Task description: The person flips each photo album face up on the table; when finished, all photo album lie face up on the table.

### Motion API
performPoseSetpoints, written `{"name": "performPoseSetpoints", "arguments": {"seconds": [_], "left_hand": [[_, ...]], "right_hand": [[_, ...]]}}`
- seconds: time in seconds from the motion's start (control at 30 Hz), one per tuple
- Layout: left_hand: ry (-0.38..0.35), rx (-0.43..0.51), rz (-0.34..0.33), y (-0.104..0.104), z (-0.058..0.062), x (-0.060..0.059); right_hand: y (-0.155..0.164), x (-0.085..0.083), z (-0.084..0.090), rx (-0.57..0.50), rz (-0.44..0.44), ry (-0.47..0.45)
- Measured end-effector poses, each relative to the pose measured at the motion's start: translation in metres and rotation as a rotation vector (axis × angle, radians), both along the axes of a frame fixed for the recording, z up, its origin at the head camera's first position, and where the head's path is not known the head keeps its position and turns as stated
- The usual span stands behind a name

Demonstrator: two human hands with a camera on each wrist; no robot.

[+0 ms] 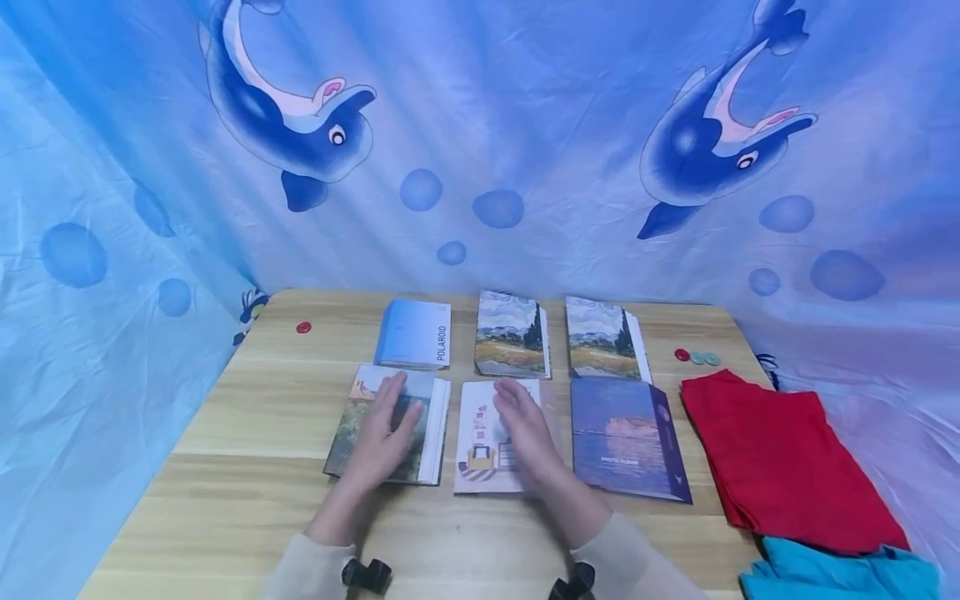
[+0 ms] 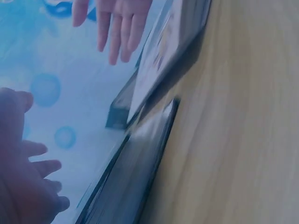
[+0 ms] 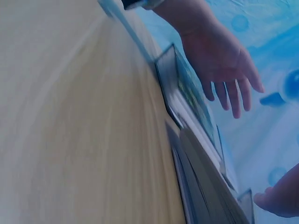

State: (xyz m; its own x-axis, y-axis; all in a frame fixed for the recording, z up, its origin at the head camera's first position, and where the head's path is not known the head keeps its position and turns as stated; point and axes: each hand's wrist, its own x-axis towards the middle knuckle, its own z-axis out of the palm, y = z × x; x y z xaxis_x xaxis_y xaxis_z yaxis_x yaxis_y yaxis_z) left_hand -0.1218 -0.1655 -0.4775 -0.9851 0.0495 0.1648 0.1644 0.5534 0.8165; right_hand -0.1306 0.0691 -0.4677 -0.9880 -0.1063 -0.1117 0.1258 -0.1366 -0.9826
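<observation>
My left hand [image 1: 381,440] is over a thick album with a garden-scene cover [image 1: 347,433], its fingers extended and holding nothing. Over the pale album with a cartoon house drawing [image 1: 474,450] is my right hand [image 1: 531,442], also with straight fingers and nothing in its grasp. Both wrist views show a gap between the hands and the albums. To the right lies a purple-blue photo album [image 1: 618,433] with a sea cliff on its cover. Behind are a blue Polaroid album [image 1: 414,332] and two matching landscape-cover albums, left [image 1: 510,333] and right [image 1: 606,337].
Folded red cloth [image 1: 787,458] lies at the table's right edge, with teal cloth [image 1: 840,573] in front of it. One red button [image 1: 303,327] is at the back left; another red button [image 1: 682,355] and two pale green ones [image 1: 705,358] are at the back right.
</observation>
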Motion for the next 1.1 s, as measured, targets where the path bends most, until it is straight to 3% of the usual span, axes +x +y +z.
{"name": "performPoseSetpoints", "arguments": {"seconds": [0.27, 0.47, 0.6, 0.83, 1.1], "left_hand": [[0.014, 0.094, -0.027, 0.036, -0.009, -0.001], [0.028, 0.107, -0.086, 0.055, -0.017, -0.002], [0.003, 0.091, -0.126, 0.068, -0.023, 0.0], [-0.01, 0.146, -0.161, 0.09, -0.029, 0.009], [-0.096, 0.21, -0.121, 0.104, -0.031, 0.01]], "right_hand": [[0.036, -0.003, -0.009, 0.025, -0.122, 0.033], [0.06, -0.004, -0.019, 0.131, -0.203, 0.064], [0.07, 0.003, -0.026, 0.16, -0.179, 0.022], [0.075, 0.018, -0.028, 0.105, -0.109, -0.034], [0.066, 0.027, -0.026, 0.016, -0.091, -0.105]]}}
